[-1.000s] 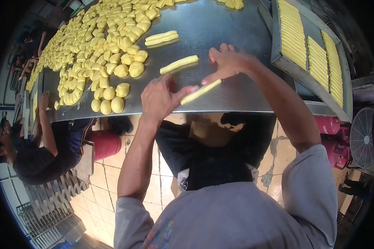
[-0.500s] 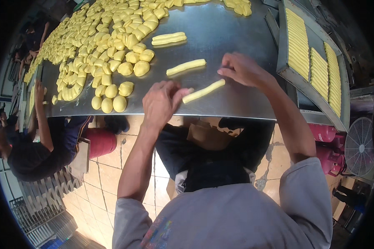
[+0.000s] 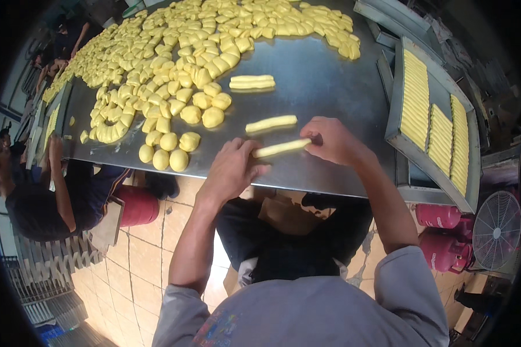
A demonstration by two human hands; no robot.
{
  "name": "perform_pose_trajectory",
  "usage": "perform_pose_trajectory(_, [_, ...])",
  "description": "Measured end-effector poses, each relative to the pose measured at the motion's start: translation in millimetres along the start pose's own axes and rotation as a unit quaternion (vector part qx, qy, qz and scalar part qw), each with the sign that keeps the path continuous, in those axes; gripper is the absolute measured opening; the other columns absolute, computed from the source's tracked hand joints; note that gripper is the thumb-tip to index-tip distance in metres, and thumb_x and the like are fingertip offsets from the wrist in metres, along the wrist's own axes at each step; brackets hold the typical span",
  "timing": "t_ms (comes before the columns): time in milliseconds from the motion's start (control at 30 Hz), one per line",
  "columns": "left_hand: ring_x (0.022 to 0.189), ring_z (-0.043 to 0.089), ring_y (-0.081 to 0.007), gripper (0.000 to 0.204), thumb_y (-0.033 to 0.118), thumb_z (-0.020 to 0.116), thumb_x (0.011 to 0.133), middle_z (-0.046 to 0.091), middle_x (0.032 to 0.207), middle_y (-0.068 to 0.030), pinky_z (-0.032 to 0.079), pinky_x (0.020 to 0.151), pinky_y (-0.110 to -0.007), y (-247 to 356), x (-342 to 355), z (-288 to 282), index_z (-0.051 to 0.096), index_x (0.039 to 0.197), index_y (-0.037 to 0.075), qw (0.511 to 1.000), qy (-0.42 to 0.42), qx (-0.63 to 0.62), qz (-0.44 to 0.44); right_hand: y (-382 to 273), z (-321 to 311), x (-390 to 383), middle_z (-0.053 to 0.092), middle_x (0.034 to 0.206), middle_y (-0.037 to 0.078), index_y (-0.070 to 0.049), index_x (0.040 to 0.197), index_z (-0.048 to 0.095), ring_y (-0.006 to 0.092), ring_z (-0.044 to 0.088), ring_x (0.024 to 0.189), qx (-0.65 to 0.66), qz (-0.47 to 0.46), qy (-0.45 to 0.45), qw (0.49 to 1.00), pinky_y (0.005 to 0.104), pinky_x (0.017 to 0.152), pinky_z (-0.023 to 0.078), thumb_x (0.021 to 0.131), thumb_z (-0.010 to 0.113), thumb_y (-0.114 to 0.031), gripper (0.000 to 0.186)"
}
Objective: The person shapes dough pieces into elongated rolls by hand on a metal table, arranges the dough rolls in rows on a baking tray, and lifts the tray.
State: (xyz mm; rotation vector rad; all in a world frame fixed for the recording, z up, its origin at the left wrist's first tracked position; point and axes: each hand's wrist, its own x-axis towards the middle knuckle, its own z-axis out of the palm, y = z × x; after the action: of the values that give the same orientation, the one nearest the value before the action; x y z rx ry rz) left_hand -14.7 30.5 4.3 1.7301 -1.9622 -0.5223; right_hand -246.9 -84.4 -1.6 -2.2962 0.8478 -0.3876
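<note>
A pale yellow dough stick (image 3: 281,148) lies nearly level between my hands, low over the steel table near its front edge. At its left end, my left hand (image 3: 230,169) has the tip between thumb and fingers. The other end is pinched in the curled fingers of my right hand (image 3: 333,140). Just beyond lies a single dough stick (image 3: 271,123). Farther off, two dough sticks (image 3: 252,82) rest side by side, touching. Several round dough balls (image 3: 169,141) sit left of my left hand.
A large spread of yellow dough pieces (image 3: 173,58) covers the left and far parts of the steel table (image 3: 330,75). At right stands a metal tray (image 3: 395,124) with rows of dough sticks. A fan (image 3: 496,232) and pink gas cylinders (image 3: 443,253) are beyond it. Another person (image 3: 46,202) works at left.
My right hand has closed on the right end of the dough stick, and my left hand has taken its left end. The stick is more level. The whole view has shifted.
</note>
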Motion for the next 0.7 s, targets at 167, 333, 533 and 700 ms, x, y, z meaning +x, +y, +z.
perform_pose_trajectory(167, [0.098, 0.057, -0.0329, 0.038, 0.023, 0.063, 0.086, 0.057, 0.105, -0.0171, 0.045, 0.085, -0.039, -19, 31, 5, 0.055, 0.116, 0.000, 0.995, 0.084, -0.032, -0.049, 3, 16, 35, 0.061, 0.085, 0.016, 0.001, 0.089, 0.064, 0.0327, 0.060, 0.077, 0.010, -0.041, 0.156, 0.987, 0.0393, 0.071, 0.048, 0.074, 0.062, -0.007, 0.017])
perform_pose_trajectory(333, [0.087, 0.059, -0.0297, 0.030, 0.021, 0.062, 0.087, 0.059, 0.093, -0.0156, 0.046, 0.079, -0.038, -24, 38, -4, 0.060, 0.108, -0.001, 0.999, 0.022, 0.018, -0.023, 1, 6, 34, 0.061, 0.086, 0.013, 0.000, 0.093, 0.066, 0.0242, 0.058, 0.074, 0.006, 0.009, 0.081, 0.997, 0.0334, 0.068, 0.047, 0.077, 0.063, -0.008, 0.018])
perform_pose_trajectory(533, [0.081, 0.058, -0.0302, 0.022, 0.017, 0.063, 0.086, 0.058, 0.088, -0.0150, 0.045, 0.074, -0.037, -9, 25, -1, 0.065, 0.098, -0.001, 0.996, -0.020, -0.090, -0.020, 12, -1, 5, 0.060, 0.084, 0.008, -0.002, 0.097, 0.068, 0.0165, 0.055, 0.070, 0.043, 0.024, 0.069, 0.996, 0.0286, 0.065, 0.045, 0.080, 0.064, -0.007, 0.018])
perform_pose_trajectory(700, [0.081, 0.059, -0.0225, 0.026, 0.019, 0.062, 0.088, 0.060, 0.091, -0.0113, 0.046, 0.075, -0.033, -16, 17, 1, 0.065, 0.104, -0.001, 0.992, 0.008, -0.121, -0.046, 11, 8, 3, 0.061, 0.083, 0.009, -0.002, 0.098, 0.068, 0.0181, 0.056, 0.070, 0.066, -0.001, 0.094, 0.993, 0.0290, 0.066, 0.046, 0.080, 0.064, -0.005, 0.018])
